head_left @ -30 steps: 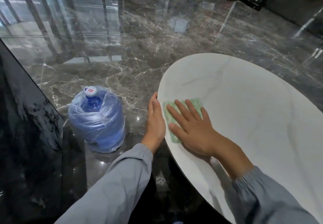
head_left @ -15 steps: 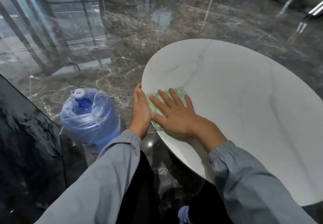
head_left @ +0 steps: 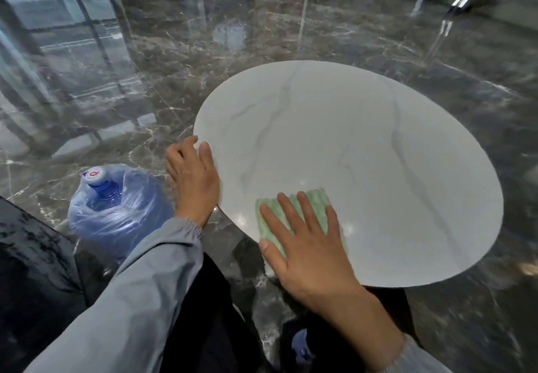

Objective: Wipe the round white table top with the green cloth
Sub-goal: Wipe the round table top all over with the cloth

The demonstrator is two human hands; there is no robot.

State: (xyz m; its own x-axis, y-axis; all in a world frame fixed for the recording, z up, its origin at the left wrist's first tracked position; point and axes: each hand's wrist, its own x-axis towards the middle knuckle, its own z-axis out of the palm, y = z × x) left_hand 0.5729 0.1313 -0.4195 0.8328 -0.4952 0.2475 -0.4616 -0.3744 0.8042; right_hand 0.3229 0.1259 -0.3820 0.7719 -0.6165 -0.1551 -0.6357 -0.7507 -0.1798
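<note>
The round white table top [head_left: 364, 151] with faint grey veins fills the middle and right of the head view. A green cloth [head_left: 316, 201] lies flat on its near edge. My right hand [head_left: 308, 244] presses down on the cloth with fingers spread and covers most of it. My left hand [head_left: 193, 176] grips the table's left rim, thumb on top and fingers curled around the edge.
A large blue water bottle [head_left: 116, 212] wrapped in clear plastic stands on the dark marble floor [head_left: 203, 52] just left of the table. A black glossy surface [head_left: 26, 270] sits at the lower left. Glass panels and metal frames stand at the far left and top right.
My right hand has slid the green cloth from the table's left rim along the near edge towards me. My left hand stays on the left rim. The camera has tilted to show the whole table.
</note>
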